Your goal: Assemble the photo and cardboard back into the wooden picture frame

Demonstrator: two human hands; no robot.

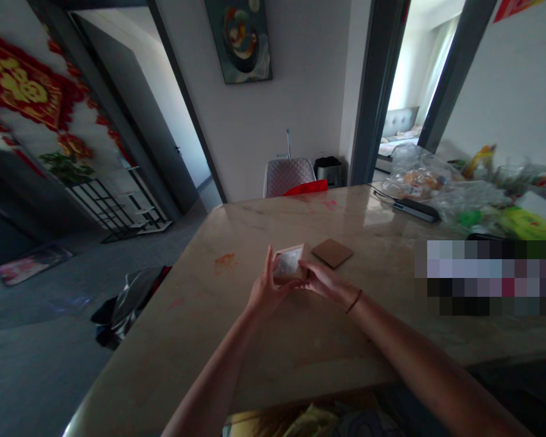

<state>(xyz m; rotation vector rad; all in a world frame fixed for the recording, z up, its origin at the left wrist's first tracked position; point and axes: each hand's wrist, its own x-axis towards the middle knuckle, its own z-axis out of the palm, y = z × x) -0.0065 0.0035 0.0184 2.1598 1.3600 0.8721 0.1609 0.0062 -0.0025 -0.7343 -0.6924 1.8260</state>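
In the head view, the left hand [264, 292] and the right hand [321, 280] share a small, pale tan, square-edged box [304, 261] with a whitish, partly glossy face turned upward. The left hand clasps it at the left and near sides, one finger raised along its left edge and the thumb reaching along the near edge; the right hand pinches its right side with bent fingers, and the fingertips of both come close together at the near right corner. The box is above the middle of a glossy beige marble-patterned table [255, 224]; whether its underside touches the top cannot be told. Just beyond the right hand lies a flat brown square panel [332, 252], near the box but apart from it. A thin dark red band [353, 301] circles the right wrist. Farther right, a long dark grey device [416, 209] with a cable lies beside crumpled clear plastic bags [471, 199].
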